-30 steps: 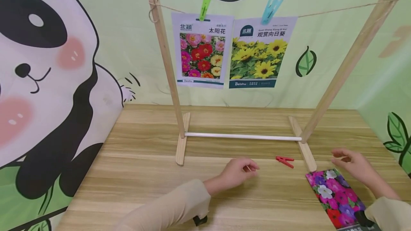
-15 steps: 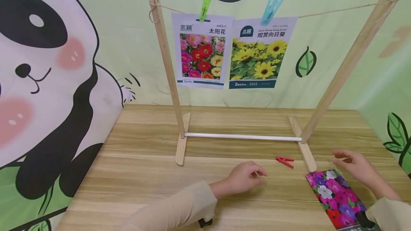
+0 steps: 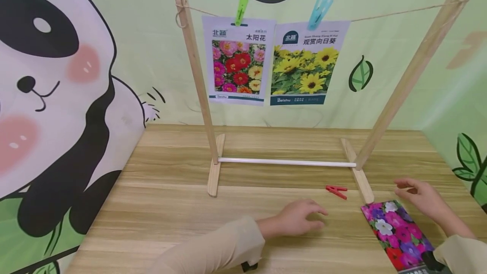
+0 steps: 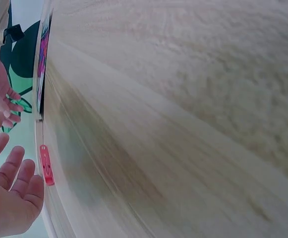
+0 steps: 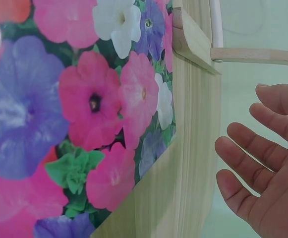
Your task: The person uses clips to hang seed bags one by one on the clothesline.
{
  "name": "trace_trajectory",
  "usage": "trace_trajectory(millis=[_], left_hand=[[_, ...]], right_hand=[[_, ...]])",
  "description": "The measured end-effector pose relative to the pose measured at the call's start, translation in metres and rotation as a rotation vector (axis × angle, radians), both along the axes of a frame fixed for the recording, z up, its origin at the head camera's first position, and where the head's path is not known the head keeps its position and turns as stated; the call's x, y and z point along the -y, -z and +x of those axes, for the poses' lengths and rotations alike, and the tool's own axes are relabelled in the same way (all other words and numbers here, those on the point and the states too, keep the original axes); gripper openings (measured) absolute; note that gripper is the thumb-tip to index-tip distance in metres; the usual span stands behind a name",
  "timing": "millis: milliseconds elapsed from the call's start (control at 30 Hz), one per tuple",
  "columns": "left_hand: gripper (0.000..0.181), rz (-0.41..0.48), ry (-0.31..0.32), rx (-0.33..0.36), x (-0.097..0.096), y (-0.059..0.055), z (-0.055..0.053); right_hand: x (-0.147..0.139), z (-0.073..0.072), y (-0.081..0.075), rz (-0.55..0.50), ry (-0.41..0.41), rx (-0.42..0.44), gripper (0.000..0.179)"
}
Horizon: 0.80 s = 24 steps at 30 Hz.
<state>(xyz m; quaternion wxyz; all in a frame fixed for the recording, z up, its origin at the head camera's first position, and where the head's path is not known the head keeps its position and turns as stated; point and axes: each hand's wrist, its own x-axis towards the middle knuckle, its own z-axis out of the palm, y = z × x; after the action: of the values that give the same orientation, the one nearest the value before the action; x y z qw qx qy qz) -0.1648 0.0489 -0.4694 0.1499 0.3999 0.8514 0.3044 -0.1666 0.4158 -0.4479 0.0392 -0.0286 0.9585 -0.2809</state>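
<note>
My left hand [image 3: 298, 217] is over the table left of a red clothespin [image 3: 336, 191], fingers parted and holding nothing. In the left wrist view the red clothespin [image 4: 46, 165] lies on the wood just past the fingertips. At the right, my right hand [image 3: 420, 195] hovers beside a flower seed packet [image 3: 399, 231] that lies flat, its lower end partly covered by the sleeve. The right wrist view has the loosely bent, bare fingers [image 5: 243, 148] next to the packet's printed petunias [image 5: 91, 104].
A wooden stand with a right post [image 3: 414, 75] and a white crossbar [image 3: 287, 162] carries a twine line [image 3: 399, 12]. Two packets hang there: one of mixed flowers [image 3: 239, 67] under a green clothespin [image 3: 242, 6], one of sunflowers [image 3: 304, 71] under a blue clothespin [image 3: 320, 8].
My left hand has moved right and slightly toward the near edge, closer to the red clothespin, and its fingers have spread. The right hand has stayed nearly still.
</note>
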Motion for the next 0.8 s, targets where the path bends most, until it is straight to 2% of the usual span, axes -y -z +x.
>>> trace_trajectory(millis=[300, 567, 800], left_hand=[[0.038, -0.017, 0.041, -0.026, -0.011, 0.001, 0.005], [0.046, -0.115, 0.115, -0.124, -0.022, 0.005, 0.011], [0.058, -0.186, 0.160, -0.092, -0.029, 0.007, 0.016]], right_hand=[[-0.002, 0.003, 0.000, 0.000, 0.008, 0.014, 0.039], [-0.003, 0.003, 0.001, 0.006, 0.009, 0.007, 0.038], [-0.004, 0.004, 0.002, 0.000, 0.026, 0.016, 0.038]])
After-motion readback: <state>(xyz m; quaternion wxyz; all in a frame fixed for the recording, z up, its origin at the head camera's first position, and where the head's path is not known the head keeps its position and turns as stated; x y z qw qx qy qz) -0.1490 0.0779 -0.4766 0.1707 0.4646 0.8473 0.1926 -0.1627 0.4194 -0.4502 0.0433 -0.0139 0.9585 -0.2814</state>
